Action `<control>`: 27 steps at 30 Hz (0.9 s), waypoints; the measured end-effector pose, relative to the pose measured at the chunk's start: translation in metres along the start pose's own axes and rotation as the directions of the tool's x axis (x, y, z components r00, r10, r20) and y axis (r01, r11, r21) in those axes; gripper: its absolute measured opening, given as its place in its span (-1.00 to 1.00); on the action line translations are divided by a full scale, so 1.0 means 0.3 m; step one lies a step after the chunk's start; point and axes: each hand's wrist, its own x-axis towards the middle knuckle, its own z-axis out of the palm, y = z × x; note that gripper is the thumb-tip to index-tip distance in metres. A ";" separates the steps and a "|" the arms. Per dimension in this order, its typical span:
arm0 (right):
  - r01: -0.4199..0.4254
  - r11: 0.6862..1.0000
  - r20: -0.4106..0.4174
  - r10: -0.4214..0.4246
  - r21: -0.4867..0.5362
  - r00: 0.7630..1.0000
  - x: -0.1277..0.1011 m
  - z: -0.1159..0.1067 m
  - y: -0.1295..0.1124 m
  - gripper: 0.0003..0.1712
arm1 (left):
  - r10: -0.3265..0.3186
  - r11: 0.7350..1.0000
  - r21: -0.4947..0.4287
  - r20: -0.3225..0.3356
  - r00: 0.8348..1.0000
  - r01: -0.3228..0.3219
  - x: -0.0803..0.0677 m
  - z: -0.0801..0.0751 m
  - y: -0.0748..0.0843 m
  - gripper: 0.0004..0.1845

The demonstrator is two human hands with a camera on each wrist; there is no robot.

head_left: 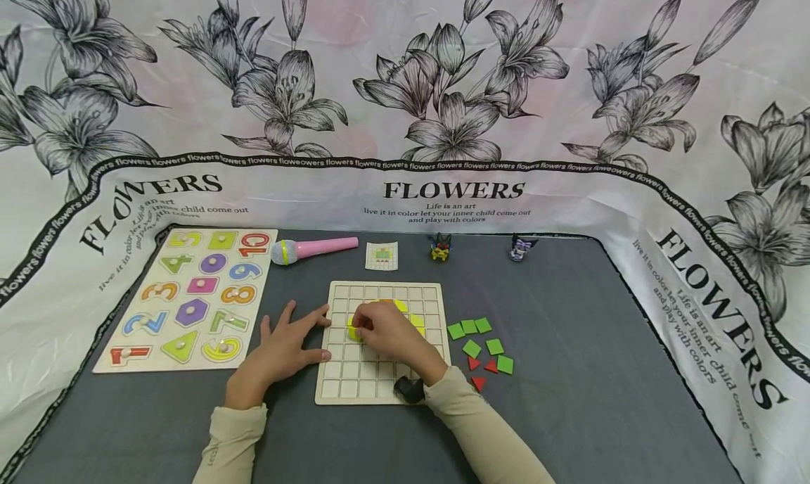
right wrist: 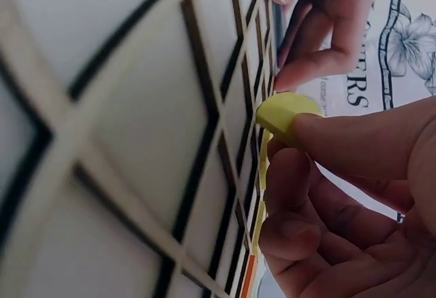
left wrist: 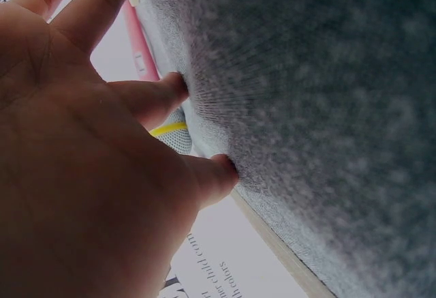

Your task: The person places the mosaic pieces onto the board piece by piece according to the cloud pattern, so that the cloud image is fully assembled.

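Grey table cover (head_left: 569,399) carries one wooden grid board (head_left: 354,389), beside which five green squares (head_left: 471,348) and three red triangles (head_left: 479,383) are counted. One yellow piece (right wrist: 285,112) is pinched by the right hand (head_left: 392,336) over the board's left-centre cells. The left hand (head_left: 278,354) is laid flat, fingers spread, at the board's left edge.

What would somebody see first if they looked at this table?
First, the two hands in the middle: the right hand pinches a yellow piece over the wooden grid board, while the left hand rests flat on the grey mat beside it. Next, the bright number puzzle at the far left, the pink toy microphone behind the board, and green squares to its right.
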 end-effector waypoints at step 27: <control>0.036 0.960 -0.040 -0.049 -0.277 0.998 0.021 0.021 -0.025 -0.77 | -0.017 1.000 -0.003 0.017 1.000 0.017 0.006 -0.007 0.000 -0.20</control>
